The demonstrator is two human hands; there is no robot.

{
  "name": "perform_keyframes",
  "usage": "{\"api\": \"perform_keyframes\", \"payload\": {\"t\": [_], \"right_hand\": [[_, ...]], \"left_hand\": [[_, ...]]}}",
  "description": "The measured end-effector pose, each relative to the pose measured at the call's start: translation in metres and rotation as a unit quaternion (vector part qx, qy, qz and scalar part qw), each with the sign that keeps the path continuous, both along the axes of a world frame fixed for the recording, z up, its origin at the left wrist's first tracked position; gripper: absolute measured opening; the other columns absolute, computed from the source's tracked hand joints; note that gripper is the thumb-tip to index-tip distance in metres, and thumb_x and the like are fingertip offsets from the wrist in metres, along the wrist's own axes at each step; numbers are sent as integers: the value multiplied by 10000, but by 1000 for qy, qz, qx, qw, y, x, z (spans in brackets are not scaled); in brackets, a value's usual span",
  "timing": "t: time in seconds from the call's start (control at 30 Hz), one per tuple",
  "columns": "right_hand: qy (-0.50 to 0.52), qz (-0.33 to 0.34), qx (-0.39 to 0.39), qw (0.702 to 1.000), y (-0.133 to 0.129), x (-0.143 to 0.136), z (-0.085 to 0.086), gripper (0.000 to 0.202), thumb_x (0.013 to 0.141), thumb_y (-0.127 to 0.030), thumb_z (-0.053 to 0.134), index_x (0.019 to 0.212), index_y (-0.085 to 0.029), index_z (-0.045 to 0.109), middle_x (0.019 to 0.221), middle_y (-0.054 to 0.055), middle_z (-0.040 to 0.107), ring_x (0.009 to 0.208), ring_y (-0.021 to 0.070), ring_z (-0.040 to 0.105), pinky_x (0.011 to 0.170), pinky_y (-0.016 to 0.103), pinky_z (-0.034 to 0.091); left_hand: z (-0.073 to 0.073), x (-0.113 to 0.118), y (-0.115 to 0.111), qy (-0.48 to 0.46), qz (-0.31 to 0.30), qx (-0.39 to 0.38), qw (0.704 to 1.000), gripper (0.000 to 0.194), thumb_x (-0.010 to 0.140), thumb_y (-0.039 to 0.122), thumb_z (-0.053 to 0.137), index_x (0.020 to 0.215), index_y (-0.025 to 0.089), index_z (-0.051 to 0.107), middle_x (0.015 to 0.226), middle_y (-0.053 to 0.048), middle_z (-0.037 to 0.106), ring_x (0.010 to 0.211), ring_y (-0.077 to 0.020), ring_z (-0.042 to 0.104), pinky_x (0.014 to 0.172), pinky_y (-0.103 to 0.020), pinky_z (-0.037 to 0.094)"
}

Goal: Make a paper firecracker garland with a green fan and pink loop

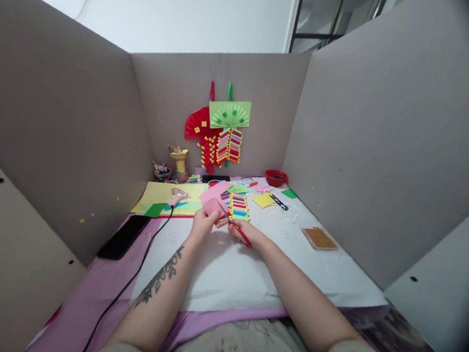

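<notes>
Pink paper (212,205) is pinched in my left hand (204,221), close to the middle of the table. My right hand (239,232) holds red-handled scissors (246,238), whose blades reach up and left to the edge of the pink paper. Another pink sheet (215,191) shows just above it. Behind and beside the scissors lies a row of rolled paper tubes (239,206) in several colors with yellow ends.
A glue gun (178,196) with a black cord lies on yellow sheets (157,192). A black phone (124,236) is at the left. Dark-handled scissors (278,202), a red bowl (276,177) and a clear box (319,238) are at the right. Paper decorations (229,115) hang behind.
</notes>
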State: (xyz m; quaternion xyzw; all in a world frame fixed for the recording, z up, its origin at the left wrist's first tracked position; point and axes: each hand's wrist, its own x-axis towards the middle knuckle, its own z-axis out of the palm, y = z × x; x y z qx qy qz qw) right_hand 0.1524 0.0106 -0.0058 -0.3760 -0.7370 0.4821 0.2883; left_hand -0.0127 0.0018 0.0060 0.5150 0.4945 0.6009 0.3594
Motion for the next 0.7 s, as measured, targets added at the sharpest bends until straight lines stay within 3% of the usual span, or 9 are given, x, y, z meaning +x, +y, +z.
{"api": "perform_keyframes", "payload": {"t": [0.33,0.7], "right_hand": [[9,37,-17,999,4,-4,-3,274,778,-409,540,833,-145,589,546,-60,381,458,58,283,433,183,251],[1,26,20,999,-1,-2,1,468,784,-533,511,946,-114,641,519,-57,385,463,70,337,447,192,277]], "left_hand": [[2,-5,3,-20,81,28,996,257,682,368,604,586,140,535,521,20,502,498,-96,437,472,-204,343],[1,-3,2,-28,67,23,997,251,677,375,614,629,137,552,534,23,505,498,-97,439,473,-206,356]]}}
